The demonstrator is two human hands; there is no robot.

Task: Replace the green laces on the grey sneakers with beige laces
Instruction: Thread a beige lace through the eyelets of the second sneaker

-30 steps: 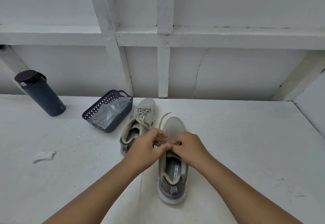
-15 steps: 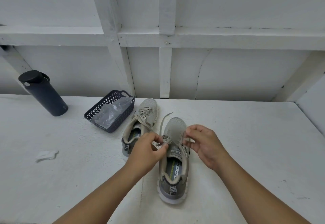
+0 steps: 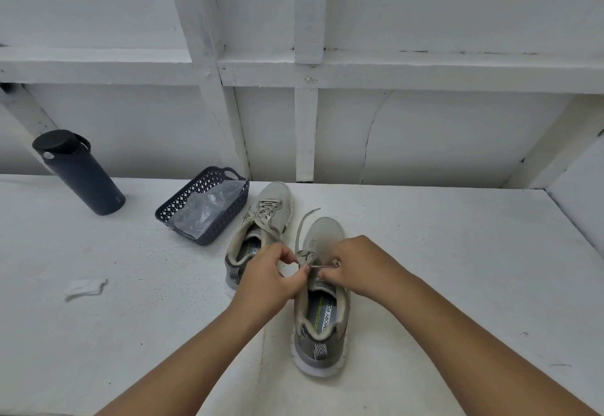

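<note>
Two grey sneakers stand on the white table. The near sneaker (image 3: 322, 311) points away from me, heel towards me. My left hand (image 3: 269, 276) pinches a loop of its beige lace (image 3: 305, 257) above the tongue. My right hand (image 3: 356, 263) pinches the same lace on the shoe's right side, a short taut stretch running between the two hands. One loose lace end (image 3: 305, 219) trails up past the toe. The far sneaker (image 3: 261, 229) lies to the left, laced in beige.
A dark perforated basket (image 3: 183, 206) holding a clear plastic bag sits left of the far sneaker. A dark bottle (image 3: 80, 175) stands at the back left. A scrap of white paper (image 3: 85, 288) lies on the table (image 3: 457, 252) at left. A white framed wall rises behind.
My right hand, lifted off to the right half a second ago, has come back down onto the near sneaker and now pinches the lace close to my left hand.
</note>
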